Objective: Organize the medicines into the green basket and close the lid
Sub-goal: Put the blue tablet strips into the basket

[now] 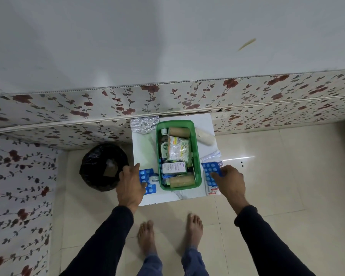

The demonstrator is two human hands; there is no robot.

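The open green plastic basket point(195, 148) sits in the middle of a small white table top point(144, 150), with no lid on it; inside it, at the far end, lies a tan cardboard-coloured roll point(179, 132), and beside that a dark green antiseptic bottle point(164, 145) lies along the basket's left wall; a clear packet with orange and green print point(177, 149) rests across the middle, a white printed medicine box point(174, 167) lies nearer to me, and a second tan roll point(182, 180) lies across the basket's near end. Just left of the basket, on the table, is a blue blister strip of white round tablets point(146, 175); my left hand point(130, 186) lies on top of it, fingers spread and pressing down, not closed round it. Just right of the basket is another blue blister strip of white tablets point(211, 172), lying over a white carton with red print point(214, 191); my right hand point(228, 181) rests on this strip with the fingertips curled onto its edge; whether I have truly pinched it I cannot tell. Behind the basket's right side lies a white gauze roll point(205, 137); behind its left side, crinkled silver foil strips point(142, 125). Left of the table a bin lined with a black plastic bag point(101, 166) stands on the pale tiled floor point(277, 176); near me are my bare feet point(194, 229).
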